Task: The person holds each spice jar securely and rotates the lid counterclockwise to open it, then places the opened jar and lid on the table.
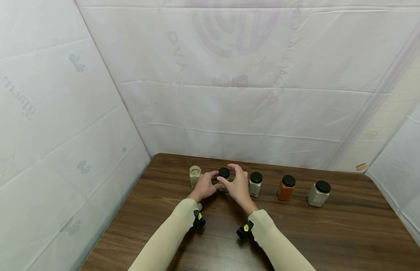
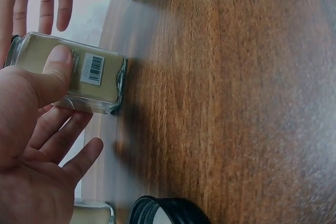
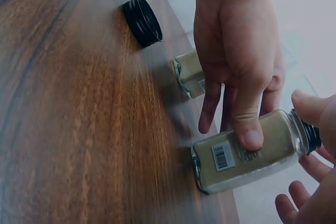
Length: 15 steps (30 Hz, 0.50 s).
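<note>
A square glass spice jar [image 1: 223,187] of beige-brown powder with a black screw lid [image 1: 224,172] stands between both hands, bearing a barcode label [image 3: 223,156]. My left hand [image 1: 205,186] grips its body, the thumb flat on the glass near the label. Around the lid, my right hand [image 1: 238,186] has its thumb and a finger on opposite sides; part of that contact is hidden. Just left of the hands, a similar jar [image 1: 195,177] stands without its lid. A loose black lid [image 3: 142,20] lies on the table near my left wrist, its pale inside partly showing.
To the right, a capped jar of pale contents [image 1: 255,188], one of orange-red powder [image 1: 286,190] and a pale greyish one [image 1: 318,195] stand in a row. The brown wooden table [image 1: 348,233] meets white sheet walls [image 1: 230,113] at the back and sides.
</note>
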Each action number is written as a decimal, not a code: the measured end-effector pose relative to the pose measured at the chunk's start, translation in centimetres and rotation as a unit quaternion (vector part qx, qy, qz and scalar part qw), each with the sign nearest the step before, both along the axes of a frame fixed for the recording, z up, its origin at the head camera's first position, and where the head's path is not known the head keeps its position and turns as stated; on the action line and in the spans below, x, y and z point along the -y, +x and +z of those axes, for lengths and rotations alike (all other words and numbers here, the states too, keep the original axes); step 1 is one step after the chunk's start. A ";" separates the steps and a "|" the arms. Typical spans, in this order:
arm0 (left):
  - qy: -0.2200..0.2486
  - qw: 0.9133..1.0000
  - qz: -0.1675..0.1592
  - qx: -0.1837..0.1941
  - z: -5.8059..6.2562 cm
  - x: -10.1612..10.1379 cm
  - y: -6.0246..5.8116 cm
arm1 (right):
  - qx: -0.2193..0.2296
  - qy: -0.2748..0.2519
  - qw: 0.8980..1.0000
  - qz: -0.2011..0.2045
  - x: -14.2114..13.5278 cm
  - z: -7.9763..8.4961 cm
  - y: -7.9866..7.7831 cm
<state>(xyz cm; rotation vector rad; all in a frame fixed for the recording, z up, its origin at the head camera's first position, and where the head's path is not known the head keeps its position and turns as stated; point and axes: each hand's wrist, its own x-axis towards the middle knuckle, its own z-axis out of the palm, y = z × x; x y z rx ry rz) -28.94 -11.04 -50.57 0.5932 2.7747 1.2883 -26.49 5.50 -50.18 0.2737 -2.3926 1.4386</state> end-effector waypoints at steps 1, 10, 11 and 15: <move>0.001 1.000 0.000 0.000 0.0 0.0 0.0 | 0.002 -0.001 1.000 -0.004 0.1 0.0 -0.1; 0.003 1.000 0.002 0.006 0.1 0.0 0.1 | 0.013 0.001 1.000 -0.017 0.3 0.0 0.0; 0.003 1.000 0.002 0.007 0.1 0.0 0.1 | 0.012 0.003 1.000 -0.015 0.3 0.0 0.0; 0.010 1.000 0.000 0.010 0.1 0.0 0.0 | 0.007 0.017 1.000 -0.001 0.1 0.0 0.0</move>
